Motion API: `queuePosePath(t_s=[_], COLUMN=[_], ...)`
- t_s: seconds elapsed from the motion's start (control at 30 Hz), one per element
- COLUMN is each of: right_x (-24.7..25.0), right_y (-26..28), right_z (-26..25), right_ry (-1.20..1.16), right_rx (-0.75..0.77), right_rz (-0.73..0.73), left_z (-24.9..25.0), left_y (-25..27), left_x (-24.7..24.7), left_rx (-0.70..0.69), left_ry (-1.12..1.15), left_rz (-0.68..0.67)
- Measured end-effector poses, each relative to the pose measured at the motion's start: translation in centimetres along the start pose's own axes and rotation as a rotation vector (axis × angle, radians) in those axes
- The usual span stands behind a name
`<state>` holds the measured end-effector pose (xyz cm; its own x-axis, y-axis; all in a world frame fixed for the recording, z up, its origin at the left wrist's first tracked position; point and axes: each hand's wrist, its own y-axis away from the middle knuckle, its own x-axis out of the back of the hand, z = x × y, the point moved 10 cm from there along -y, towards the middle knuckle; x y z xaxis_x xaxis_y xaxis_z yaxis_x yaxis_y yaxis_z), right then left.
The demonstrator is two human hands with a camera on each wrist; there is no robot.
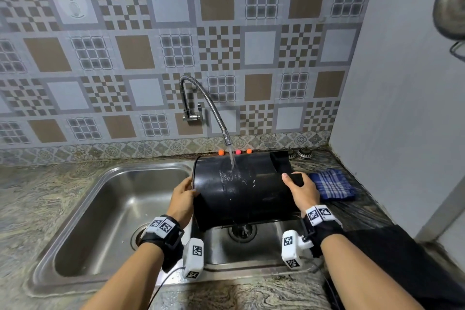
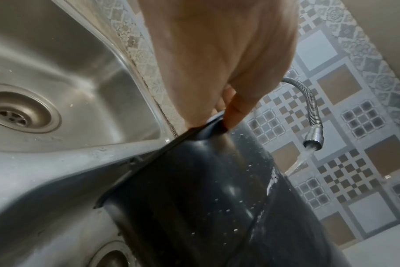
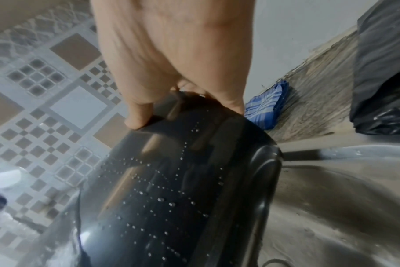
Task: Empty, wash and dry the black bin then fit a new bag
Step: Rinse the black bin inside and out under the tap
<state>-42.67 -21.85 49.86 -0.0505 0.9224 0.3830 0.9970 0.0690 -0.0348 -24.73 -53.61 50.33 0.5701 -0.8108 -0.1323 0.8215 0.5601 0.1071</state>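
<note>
Gripping black bin (image 1: 241, 191) sideways under running tap (image 1: 227, 139).

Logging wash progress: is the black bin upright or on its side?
On its side: the black bin lies across the sink, tap water hitting its wall.

Marbled worktop (image 1: 37, 199) carries a steel sink (image 1: 75, 209) with 2 basins. A folded blue checked cloth (image 1: 332, 184) lies right, black bag (image 3: 381, 72) nearer.

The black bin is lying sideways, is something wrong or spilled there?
Nothing looks wrong. The black bin lies on its side over the sink because both hands hold it there, the left hand at the rim and the right hand at the base. Tap water runs over its outside and drains down.
</note>
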Motion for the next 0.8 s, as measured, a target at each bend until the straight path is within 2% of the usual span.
queuePosePath(t_s=[0.07, 0.13, 0.33, 0.47, 0.57, 0.73, 0.8], right_x=[0.1, 0.1, 0.1, -0.2, 0.1, 0.1, 0.5], right_y=[-0.6, -1.1, -1.8, -0.4, 1.1, 2.8, 2.8], right_z=[-0.1, -0.5, -0.8, -0.5, 0.0, 1.8, 1.7], right_ry=[-0.003, -0.001, 0.012, 0.038, 0.042, -0.072, -0.098], right_rx=[-0.029, -0.033, -0.03, 0.064, 0.119, 0.081, 0.083], right_rz=[-0.004, -0.003, 0.003, -0.056, -0.04, -0.013, 0.022], left_z=[0.5, 0.3, 1.3, 1.9, 2.1, 2.9, 3.3], left_y=[0.6, 0.6, -0.3, -1.7, -2.5, -3.3, -3.4], left_x=[-0.7, -0.9, 0.3, 1.3, 1.7, 1.6, 1.0], left_rx=[-0.012, -0.002, -0.141, -0.175, -0.171, -0.175, -0.129], left_ry=[-0.037, -0.086, -0.012, -0.019, -0.016, 0.029, 0.002], left_rz=[-0.081, -0.097, 0.11, 0.203, 0.244, 0.291, 0.258])
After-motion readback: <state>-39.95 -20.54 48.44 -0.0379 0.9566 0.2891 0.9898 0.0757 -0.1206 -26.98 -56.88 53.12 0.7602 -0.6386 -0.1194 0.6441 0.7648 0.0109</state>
